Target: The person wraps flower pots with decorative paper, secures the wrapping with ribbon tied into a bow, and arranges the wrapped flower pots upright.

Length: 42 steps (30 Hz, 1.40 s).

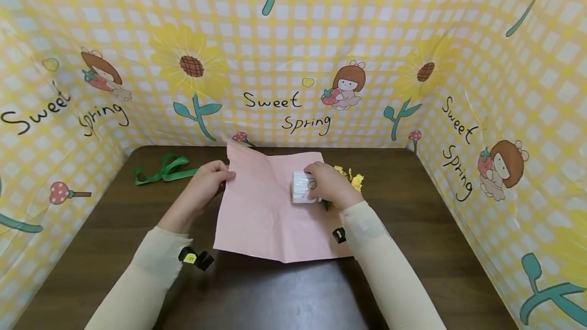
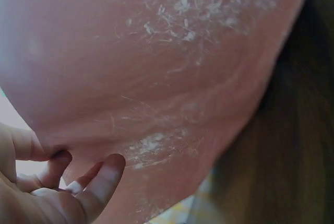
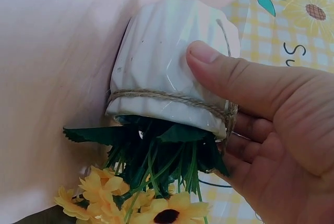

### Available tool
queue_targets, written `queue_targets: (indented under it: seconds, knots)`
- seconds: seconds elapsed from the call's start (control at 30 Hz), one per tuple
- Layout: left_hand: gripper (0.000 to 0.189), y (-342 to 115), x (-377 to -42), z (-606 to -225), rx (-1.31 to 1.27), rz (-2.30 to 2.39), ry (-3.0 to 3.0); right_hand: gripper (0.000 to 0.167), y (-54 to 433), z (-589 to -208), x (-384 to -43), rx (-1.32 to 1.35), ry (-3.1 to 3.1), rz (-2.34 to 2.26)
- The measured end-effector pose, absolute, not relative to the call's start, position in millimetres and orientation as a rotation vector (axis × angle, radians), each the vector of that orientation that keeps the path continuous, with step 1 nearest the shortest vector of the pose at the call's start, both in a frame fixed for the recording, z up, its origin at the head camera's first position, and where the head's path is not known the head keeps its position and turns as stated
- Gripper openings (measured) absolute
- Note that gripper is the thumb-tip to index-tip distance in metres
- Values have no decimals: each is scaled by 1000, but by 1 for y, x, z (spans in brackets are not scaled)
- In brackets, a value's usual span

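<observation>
A pink sheet of wrapping paper (image 1: 257, 218) is spread over the table, its left side raised. My left hand (image 1: 212, 180) pinches that left edge between thumb and fingers; the left wrist view shows the pinch on the paper (image 2: 156, 88) close up. Over the paper's right half, my right hand (image 1: 332, 183) grips a white ribbed flower pot (image 1: 300, 187) lying on its side. In the right wrist view the thumb presses the pot (image 3: 162, 57), which has twine (image 3: 167, 96) tied near its rim. Yellow artificial flowers (image 3: 172, 208) with dark green leaves stick out of it.
A loose green ribbon (image 1: 167, 169) lies on the dark wooden table (image 1: 390, 167) left of the paper. Yellow checked cloth (image 1: 284, 55) walls the table at the back and both sides. Each wrist wears a small black camera.
</observation>
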<state>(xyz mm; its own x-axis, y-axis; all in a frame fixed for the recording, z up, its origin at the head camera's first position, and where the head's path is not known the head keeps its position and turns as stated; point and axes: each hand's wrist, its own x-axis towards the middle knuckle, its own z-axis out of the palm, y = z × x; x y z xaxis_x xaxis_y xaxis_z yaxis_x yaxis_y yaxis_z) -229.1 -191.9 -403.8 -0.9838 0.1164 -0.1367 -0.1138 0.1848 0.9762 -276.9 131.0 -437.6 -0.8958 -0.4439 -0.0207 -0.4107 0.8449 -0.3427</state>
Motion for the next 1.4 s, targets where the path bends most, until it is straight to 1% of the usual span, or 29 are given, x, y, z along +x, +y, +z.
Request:
queue_targets:
  seconds: [0.3,0.47,0.63,0.8,0.97,1.03,1.13,1.27,1.3,1.33,1.4]
  knots:
    - [23,-169,-227,-382,137,1968,2221,68,125,-440,-276,-698,2910,-551]
    - [25,-154,-224,-373,186,2046,2155,67,115,-445,-271,-776,2858,-633]
    - [25,-137,-221,-367,237,2043,2139,66,103,-446,-263,-834,2857,-613]
    - [23,-115,-217,-364,257,2016,2177,65,98,-445,-258,-807,2885,-581]
    - [22,-86,-212,-359,229,1934,2338,64,98,-447,-259,-866,2884,-607]
    - [22,-74,-212,-360,236,1861,2437,58,100,-448,-259,-900,2889,-621]
    - [20,-57,-210,-362,264,1718,2604,44,103,-450,-258,-907,2888,-688]
    - [19,-39,-206,-371,332,1620,2703,15,109,-453,-255,-818,2770,-1022]
    - [19,-35,-205,-373,356,1610,2710,11,111,-452,-253,-788,2713,-1135]
    - [20,-31,-204,-376,375,1612,2700,12,112,-453,-252,-756,2656,-1244]
    - [21,-24,-202,-380,410,1612,2695,20,116,-452,-249,-719,2568,-1383]
